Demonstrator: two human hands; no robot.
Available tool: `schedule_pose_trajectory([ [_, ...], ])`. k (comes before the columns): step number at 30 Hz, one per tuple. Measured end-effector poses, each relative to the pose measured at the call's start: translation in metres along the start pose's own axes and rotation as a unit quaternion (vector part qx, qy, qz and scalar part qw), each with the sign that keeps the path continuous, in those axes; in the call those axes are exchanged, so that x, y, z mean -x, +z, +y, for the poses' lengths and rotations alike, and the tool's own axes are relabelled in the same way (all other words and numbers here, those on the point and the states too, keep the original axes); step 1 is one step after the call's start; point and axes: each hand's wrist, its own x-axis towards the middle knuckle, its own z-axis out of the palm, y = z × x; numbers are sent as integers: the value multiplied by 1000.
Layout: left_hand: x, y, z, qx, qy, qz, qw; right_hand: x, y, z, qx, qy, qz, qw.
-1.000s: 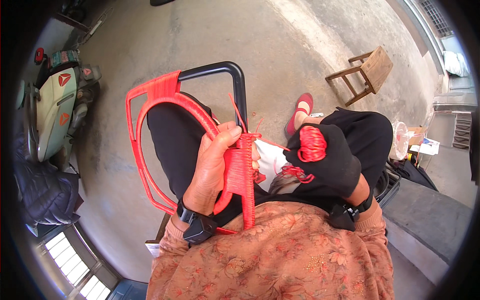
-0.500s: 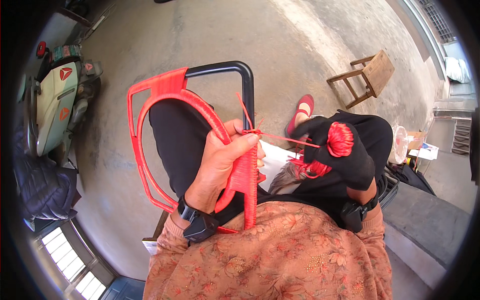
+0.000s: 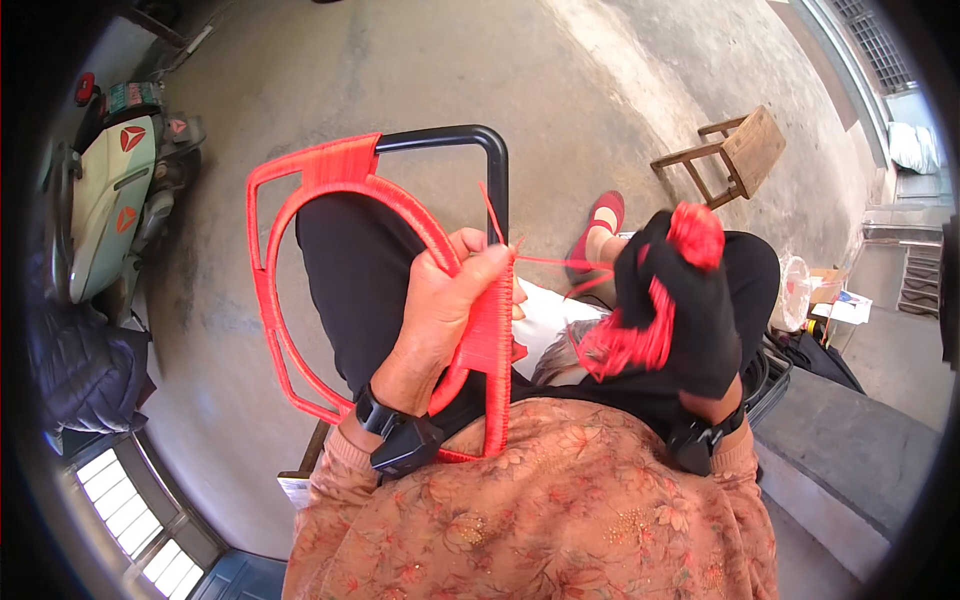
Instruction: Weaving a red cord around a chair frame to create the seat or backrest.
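Note:
A rectangular black tube frame [image 3: 425, 139] with a ring inside rests across my lap, mostly wrapped in red cord. Its top right corner and upper right side show bare black tube. My left hand [image 3: 447, 300] is closed round the wrapped right side, thumb pressed where the wrapping ends. A short loose cord end sticks up there. My right hand [image 3: 672, 300], in a black glove, is closed on a bundle of red cord [image 3: 697, 236], which bulges out above and hangs in loose loops below the hand. From the bundle, a thin strand runs left to my left thumb.
A small wooden stool [image 3: 752, 155] stands on the concrete floor at the far right. At the left are a parked scooter [image 3: 112, 210] and a dark padded jacket [image 3: 88, 375]. A grey ledge [image 3: 850, 430] lies to my right, with a clear plastic tub [image 3: 793, 290] beyond it.
My right hand has turned and risen slightly with the cord bundle, and is blurred. More of the hanging loops shows. My left thumb has shifted up over the wrapping's end.

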Motion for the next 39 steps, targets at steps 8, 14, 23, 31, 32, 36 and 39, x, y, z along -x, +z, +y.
schedule_pose_trajectory([
  [8,5,-1,4,52,-4,-24,998,13,-38,12,-86,176,-162,967],
  [14,-2,-5,-4,82,35,-21,996,-3,38,35,137,24,-428,893],
  [23,-15,-11,-11,40,109,76,990,-48,55,54,-203,154,-174,951],
  [31,-11,-3,-8,80,40,55,994,-69,78,47,-579,234,-144,767],
  [32,-14,-3,-9,88,58,77,991,-71,78,46,-562,257,-113,778],
  [36,-11,-16,-10,141,-86,10,986,-76,62,41,-425,120,-144,885],
  [39,-9,-16,-12,116,2,11,993,-71,38,36,-132,-113,-163,971],
])
